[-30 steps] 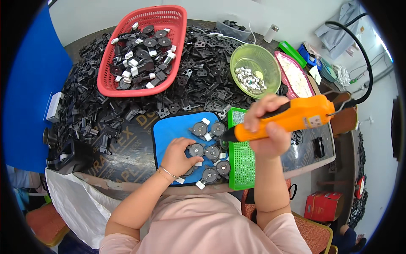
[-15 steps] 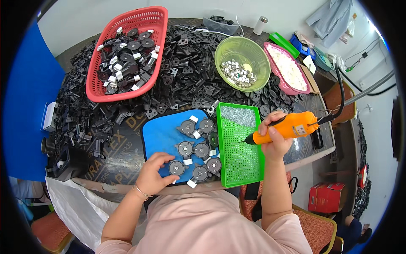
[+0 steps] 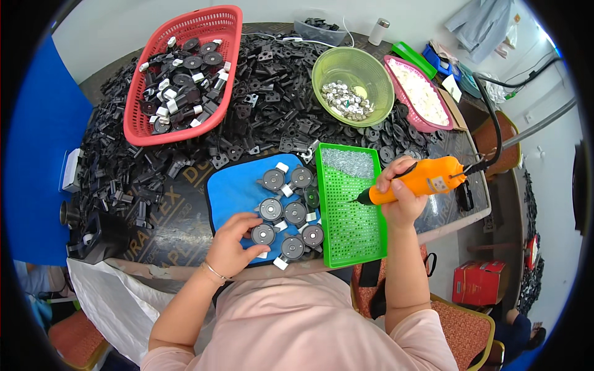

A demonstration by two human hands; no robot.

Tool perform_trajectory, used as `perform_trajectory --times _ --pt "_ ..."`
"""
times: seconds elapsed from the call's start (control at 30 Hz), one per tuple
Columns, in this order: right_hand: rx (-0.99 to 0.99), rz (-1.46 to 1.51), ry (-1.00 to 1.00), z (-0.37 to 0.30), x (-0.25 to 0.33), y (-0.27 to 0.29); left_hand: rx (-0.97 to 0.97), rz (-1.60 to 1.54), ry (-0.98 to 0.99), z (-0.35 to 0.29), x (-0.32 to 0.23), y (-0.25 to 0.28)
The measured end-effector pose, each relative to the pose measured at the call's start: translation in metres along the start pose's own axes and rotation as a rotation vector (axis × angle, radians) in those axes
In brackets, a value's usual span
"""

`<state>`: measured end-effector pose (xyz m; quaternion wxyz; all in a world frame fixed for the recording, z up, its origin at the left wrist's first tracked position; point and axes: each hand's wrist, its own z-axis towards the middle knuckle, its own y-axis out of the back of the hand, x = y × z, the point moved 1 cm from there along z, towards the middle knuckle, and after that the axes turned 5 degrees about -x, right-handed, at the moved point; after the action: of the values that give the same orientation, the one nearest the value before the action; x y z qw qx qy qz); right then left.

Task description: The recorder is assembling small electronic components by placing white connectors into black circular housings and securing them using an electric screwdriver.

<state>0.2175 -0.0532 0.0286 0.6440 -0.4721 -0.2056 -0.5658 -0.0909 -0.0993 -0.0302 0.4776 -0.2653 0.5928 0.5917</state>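
My right hand (image 3: 403, 196) is wrapped around an orange electric screwdriver (image 3: 436, 177). Its thin bit points left, over the green perforated tray (image 3: 356, 232), which has small silvery screws (image 3: 349, 162) heaped at its far end. On the blue mat (image 3: 232, 188) sit several round black disc parts, most with white tabs. Thumb and fingers of my left hand (image 3: 232, 244) close around the edge of one black disc part (image 3: 263, 234) at the mat's near left. Other disc parts (image 3: 292, 247) lie right beside it.
A red basket (image 3: 132, 117) of assembled parts stands far left amid heaped black pieces (image 3: 272, 99). Behind the tray are a yellow-green basket (image 3: 322, 65) of small metal parts and a pink basket (image 3: 440, 127) of white pieces. The screwdriver's black cable (image 3: 497, 133) rises at right.
My left hand and the disc part in it have shifted slightly right and away from me. The screwdriver has moved a little left, its bit still over the tray.
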Motion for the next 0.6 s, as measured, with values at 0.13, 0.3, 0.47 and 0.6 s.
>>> perform_trajectory --times 0.13,0.3,0.47,0.6 --pt "-0.021 -0.061 0.027 0.002 0.008 -0.007 0.022 0.013 0.029 -0.001 0.002 -0.004" --pt "0.101 0.153 0.055 0.004 0.038 -0.038 0.004 -0.025 0.059 -0.002 0.003 -0.009" --pt "0.344 0.13 -0.008 -0.021 0.013 -0.096 -0.014 0.0 0.046 -0.002 0.004 -0.01" --pt "0.341 0.125 -0.024 -0.02 0.009 -0.1 -0.013 0.005 0.023 -0.002 0.002 -0.01"
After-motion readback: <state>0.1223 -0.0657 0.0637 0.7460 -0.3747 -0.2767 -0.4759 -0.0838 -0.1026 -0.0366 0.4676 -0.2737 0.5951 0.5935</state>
